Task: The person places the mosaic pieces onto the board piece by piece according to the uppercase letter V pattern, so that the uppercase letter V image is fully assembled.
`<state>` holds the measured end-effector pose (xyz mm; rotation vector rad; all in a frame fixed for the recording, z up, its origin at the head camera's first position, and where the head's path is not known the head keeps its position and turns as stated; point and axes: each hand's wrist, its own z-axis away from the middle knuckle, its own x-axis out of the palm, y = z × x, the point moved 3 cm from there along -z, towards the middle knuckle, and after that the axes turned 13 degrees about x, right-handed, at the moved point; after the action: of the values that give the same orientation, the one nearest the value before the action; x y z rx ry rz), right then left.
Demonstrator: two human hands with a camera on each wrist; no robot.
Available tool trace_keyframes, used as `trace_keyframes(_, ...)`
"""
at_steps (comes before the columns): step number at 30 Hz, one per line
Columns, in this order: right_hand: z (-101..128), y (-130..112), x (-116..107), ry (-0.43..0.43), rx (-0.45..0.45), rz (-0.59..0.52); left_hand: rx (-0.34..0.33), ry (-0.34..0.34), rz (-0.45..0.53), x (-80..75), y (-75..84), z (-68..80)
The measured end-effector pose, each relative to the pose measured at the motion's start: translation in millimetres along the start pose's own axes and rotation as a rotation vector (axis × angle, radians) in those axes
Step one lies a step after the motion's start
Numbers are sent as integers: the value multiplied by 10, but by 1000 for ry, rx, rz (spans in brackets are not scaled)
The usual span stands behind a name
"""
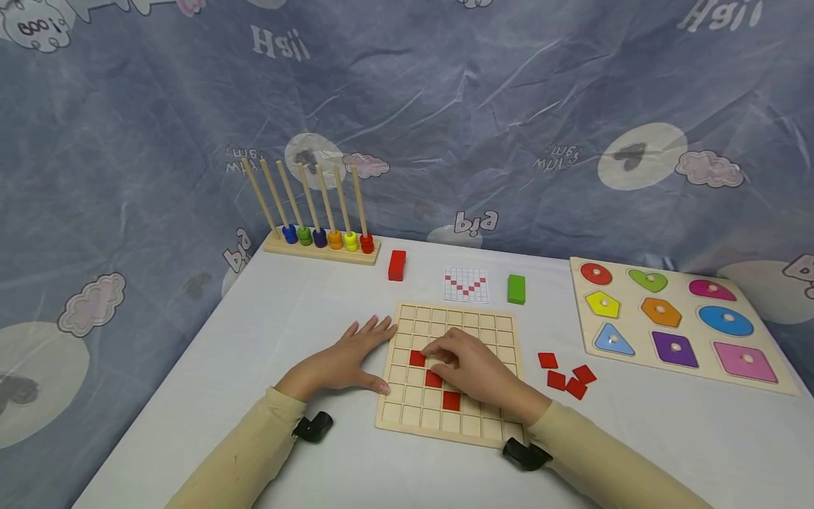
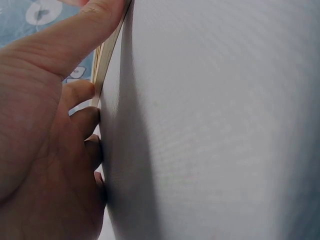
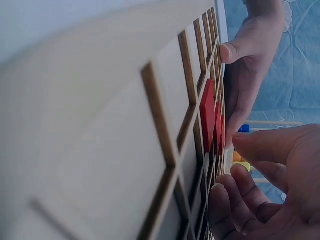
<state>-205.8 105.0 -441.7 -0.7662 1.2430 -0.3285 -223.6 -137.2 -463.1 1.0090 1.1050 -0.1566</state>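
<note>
A wooden grid board (image 1: 490, 424) lies on the white table, with three red tiles (image 1: 433, 379) set in a diagonal in its cells. My left hand (image 1: 346, 360) lies flat on the table at the board's left edge, thumb against the rim; the left wrist view shows that hand (image 2: 45, 140) beside the board's edge (image 2: 102, 60). My right hand (image 1: 470, 367) rests on the board with fingers curled, tips beside the upper red tile. In the right wrist view its thumb and fingers (image 3: 250, 145) close together near the red tiles (image 3: 207, 120); whether they pinch anything is hidden.
Several loose red tiles (image 1: 566, 375) lie right of the board. Behind it sit a pattern card (image 1: 466, 284), a red block (image 1: 397, 265) and a green block (image 1: 516, 289). A peg rack with coloured rings (image 1: 321, 244) stands back left, a shape puzzle (image 1: 674, 322) at the right.
</note>
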Motion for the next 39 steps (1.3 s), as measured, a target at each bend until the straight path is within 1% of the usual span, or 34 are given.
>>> trace_keyframes(2, 29, 14, -15, 3, -5, -12, -1, 2, 2, 0, 0, 0)
trace_keyframes(8, 133, 70, -76, 18, -14, -4, -12, 1, -1, 4, 1, -7)
trace_keyframes(12, 215, 104, -120, 19, 7, -4, -17, 1, -2, 6, 0, -9)
trace_keyframes(18, 326, 157, -181, 33, 33, 30, -13, 8, -3, 3, 1, -5)
trace_keyframes(26, 475, 280, -264, 79, 56, 71, -6, 8, 9, -1, 22, -3)
trace_keyframes(36, 660, 436, -433, 123, 94, 86, 6, 20, 11, -6, 32, 9)
trace_keyframes(39, 705, 483, -480, 140, 92, 89, 6, 21, 11, -4, 24, 8)
